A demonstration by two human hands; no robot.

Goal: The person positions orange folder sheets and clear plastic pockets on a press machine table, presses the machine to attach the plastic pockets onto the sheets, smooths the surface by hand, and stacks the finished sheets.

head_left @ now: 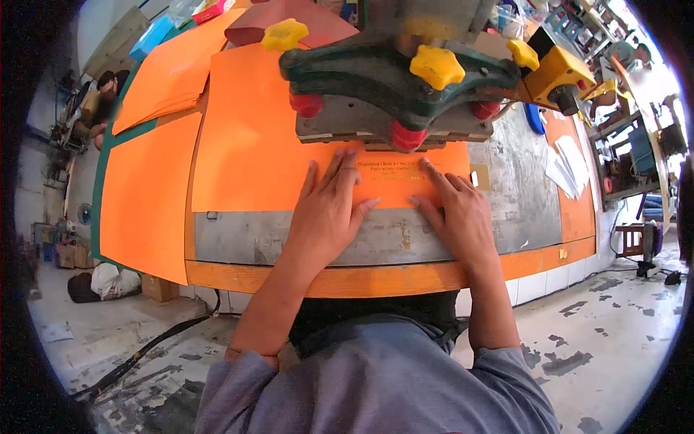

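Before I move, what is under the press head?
An orange sheet on the grey plate runs beneath its front edge, printed text showing in front. The press head covers the rest.

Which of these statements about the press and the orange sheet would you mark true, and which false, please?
1. The left hand and the right hand both touch the orange sheet. True.
2. The press's star knobs are blue. False: the star knobs are yellow.
3. Printed lines show on the sheet between the hands. True.
4. The right hand is gripping a knob. False: it lies on the sheet with its fingers extended.
5. The press's curved frame is dark green. True.
6. The white papers lie to the left of the press. False: the white papers lie to its right.
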